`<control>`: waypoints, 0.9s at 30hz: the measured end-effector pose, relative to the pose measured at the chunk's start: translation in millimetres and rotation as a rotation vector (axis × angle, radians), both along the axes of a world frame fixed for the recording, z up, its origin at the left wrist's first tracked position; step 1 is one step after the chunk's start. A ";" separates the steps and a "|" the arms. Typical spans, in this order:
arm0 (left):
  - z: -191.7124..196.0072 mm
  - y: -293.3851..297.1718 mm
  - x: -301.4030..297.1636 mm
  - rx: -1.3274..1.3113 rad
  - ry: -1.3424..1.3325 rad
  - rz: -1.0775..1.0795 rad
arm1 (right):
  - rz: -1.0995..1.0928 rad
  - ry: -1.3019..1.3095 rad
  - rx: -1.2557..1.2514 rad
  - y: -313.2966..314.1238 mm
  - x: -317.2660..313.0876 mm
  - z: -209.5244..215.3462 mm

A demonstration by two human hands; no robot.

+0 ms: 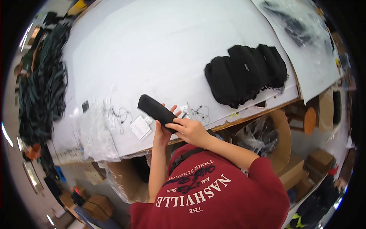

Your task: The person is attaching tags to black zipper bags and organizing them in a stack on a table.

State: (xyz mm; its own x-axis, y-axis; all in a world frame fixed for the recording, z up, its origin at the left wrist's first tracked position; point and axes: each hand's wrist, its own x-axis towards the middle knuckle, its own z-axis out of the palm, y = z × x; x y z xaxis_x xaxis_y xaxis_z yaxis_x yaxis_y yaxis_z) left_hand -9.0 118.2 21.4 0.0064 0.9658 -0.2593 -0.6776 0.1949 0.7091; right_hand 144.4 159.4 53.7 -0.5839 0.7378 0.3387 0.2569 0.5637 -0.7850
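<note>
Nearest, both forearms rise from the red shirt (213,191) at six o'clock and meet just above the table (152,49) edge, where the two hands share one black pouch (157,109). The left hand (163,131) is closed around the pouch's near end from below, fingertips showing past its far side; the right hand (189,129) is curled over the same end from the three o'clock side, fingers pinched at what looks like its opening or zipper, though that detail is too small to tell. The pouch tilts up toward ten o'clock, lifted clear of the table. This reads as the handling or closing step on a single pouch; the next move probably calls for a steady left grip while the right fingers work along the edge. Just beyond, at eleven to one o'clock, lie paper tags (141,127) and thin cords (201,113). Farther, at two o'clock, sits a pile of black pouches (246,74); clear bags (95,133) lie at nine o'clock.
</note>
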 end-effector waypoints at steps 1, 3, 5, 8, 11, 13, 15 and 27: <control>2.2 7.3 5.8 -0.047 0.016 0.003 | 0.037 -0.067 -0.003 4.5 6.9 6.5; -1.3 18.8 13.5 -0.099 0.031 0.009 | 0.138 -0.134 -0.177 17.7 25.4 27.6; -5.3 30.6 8.0 -0.148 0.020 0.043 | 0.013 -0.091 -0.085 42.4 48.6 46.9; -4.2 45.7 1.5 -0.145 -0.128 0.102 | -0.446 -0.177 0.133 106.9 104.5 60.1; -8.9 66.2 -10.2 -0.254 -0.025 0.151 | -0.950 -0.512 0.124 146.2 155.5 61.3; -24.7 80.7 -22.7 -0.379 0.057 0.192 | -0.933 -0.655 0.029 155.4 186.4 38.2; -51.3 85.3 -51.1 -0.400 0.203 0.166 | -0.917 -0.629 0.012 157.3 182.9 33.6; -86.5 73.0 -73.6 -0.357 0.887 0.249 | -0.306 0.857 -1.391 130.2 -7.7 -28.1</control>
State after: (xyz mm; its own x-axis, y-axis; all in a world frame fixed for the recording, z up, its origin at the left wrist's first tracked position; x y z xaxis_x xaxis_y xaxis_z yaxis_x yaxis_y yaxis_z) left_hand -82.6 191.2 -65.1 -0.5243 0.7770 -0.3484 0.0205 0.4205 0.9070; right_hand 136.8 289.6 25.6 -0.3740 0.7759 -0.5081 -0.5244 -0.6288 -0.5742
